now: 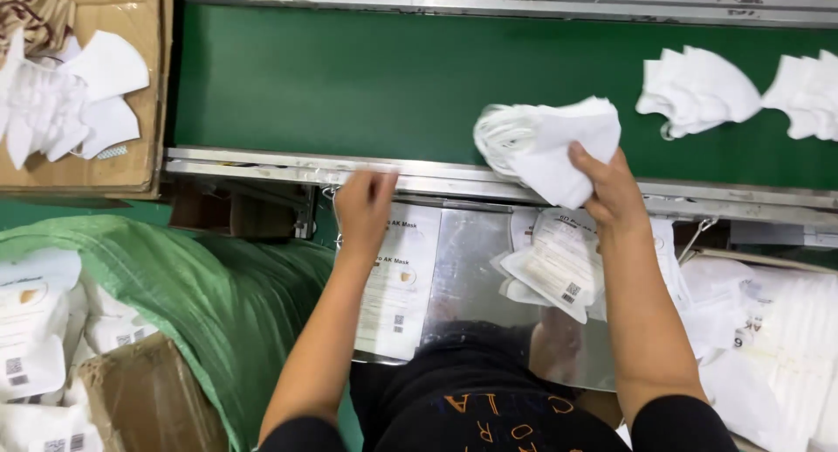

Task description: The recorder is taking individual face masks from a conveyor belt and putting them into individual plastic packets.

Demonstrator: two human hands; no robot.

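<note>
My right hand [611,190] grips a bundle of white folded face masks [550,142] with their ear loops bunched at the left, held over the near edge of the green conveyor belt [393,76]. My left hand [365,209] is blurred above a stack of flat white packaging pouches [400,286] on a shiny metal tray [467,277]; whether it holds anything is unclear. A second pile of printed white pouches [554,269] lies under my right wrist.
Two more mask bundles [698,89] [807,94] lie on the belt at the right. A cardboard box [131,155] with loose masks sits top left. A green woven sack [201,286] holds packed pouches at the lower left. White packs [777,330] are stacked at the right.
</note>
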